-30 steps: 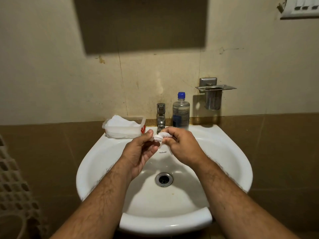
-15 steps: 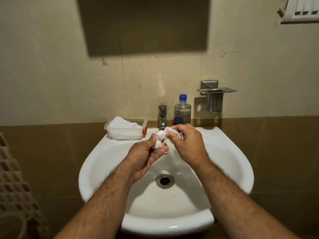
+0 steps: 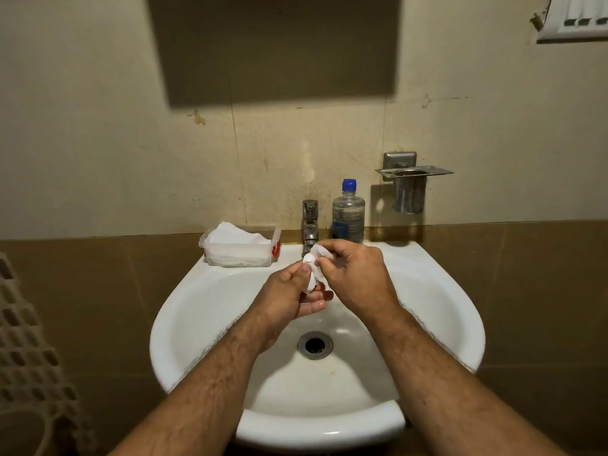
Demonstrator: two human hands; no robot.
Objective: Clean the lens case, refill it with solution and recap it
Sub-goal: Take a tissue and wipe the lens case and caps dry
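White sink [image 3: 204,301] under beige wall. Left hand [image 3: 289,296], palm up, and right hand [image 3: 353,278], at 1 o'clock from it, both pinching white tissue [image 3: 312,263]; lens case hidden.

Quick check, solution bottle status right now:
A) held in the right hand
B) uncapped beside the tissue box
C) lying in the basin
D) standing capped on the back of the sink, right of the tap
D: the solution bottle stands upright with its blue cap on, on the back ledge of the sink just right of the tap, while both hands work a white tissue over the basin.
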